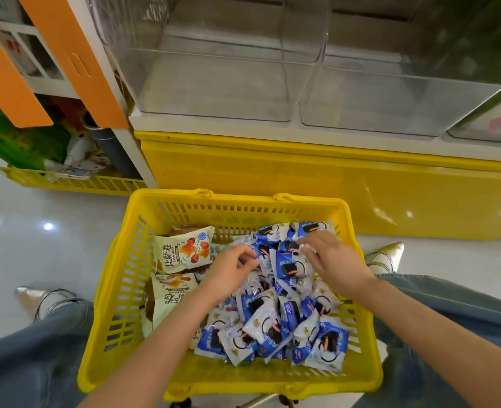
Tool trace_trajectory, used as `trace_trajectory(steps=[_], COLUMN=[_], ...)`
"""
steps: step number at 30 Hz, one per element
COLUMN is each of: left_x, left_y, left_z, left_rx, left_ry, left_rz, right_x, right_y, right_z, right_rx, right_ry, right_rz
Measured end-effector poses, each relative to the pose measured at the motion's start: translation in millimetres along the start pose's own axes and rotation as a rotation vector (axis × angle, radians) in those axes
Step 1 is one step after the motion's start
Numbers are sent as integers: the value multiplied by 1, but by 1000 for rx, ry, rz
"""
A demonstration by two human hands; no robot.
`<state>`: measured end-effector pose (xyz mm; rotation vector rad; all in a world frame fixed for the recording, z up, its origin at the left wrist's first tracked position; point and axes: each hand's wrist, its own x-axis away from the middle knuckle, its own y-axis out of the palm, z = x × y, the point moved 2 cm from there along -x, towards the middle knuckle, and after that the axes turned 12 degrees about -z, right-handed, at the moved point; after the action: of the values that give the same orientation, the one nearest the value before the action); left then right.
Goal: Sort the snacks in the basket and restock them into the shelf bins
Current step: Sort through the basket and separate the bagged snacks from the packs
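Left hand (231,273), frame centre: fingers curled, pinching the edge of one of the glossy, crinkled blue-and-white packets (272,328). Right hand (328,260): fingers spread and relaxed, resting on the same pile. Cream pillow-shaped packs (181,251) lie to the left. All sit in the slotted yellow plastic basket (243,376), lower centre. Clear rigid shelf bins (214,83) occupy the upper frame.

snack basket (243,213): 1 | cream packs (184,251): at least 2 | blue packs (272,328): heap, count unclear | clear bins (214,92): 3
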<state>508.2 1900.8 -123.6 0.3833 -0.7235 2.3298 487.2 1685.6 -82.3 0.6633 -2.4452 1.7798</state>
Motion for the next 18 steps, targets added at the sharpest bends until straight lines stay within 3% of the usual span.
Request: trace_trajectory(steps=[5,7,12,16,18], left_x=[-44,-58,-81,-87,-87], left_y=[-19,-21,-9,-4,1], left_z=[-25,-36,-55,-53,-49], left_rx=[-63,-95,41,43,88], left_ry=[-113,-183,-322,-332,-318], left_rz=[52,15,-199,-175,-179], right_x=[-54,-63,-68,-60,-58], right_y=[12,20,36,46,49], right_z=[29,35,43,48,46], right_rx=[41,3,-265,-112,-202], right_ry=[248,306,419,404,420], right_rz=[-204,-208,-283,-361,-385])
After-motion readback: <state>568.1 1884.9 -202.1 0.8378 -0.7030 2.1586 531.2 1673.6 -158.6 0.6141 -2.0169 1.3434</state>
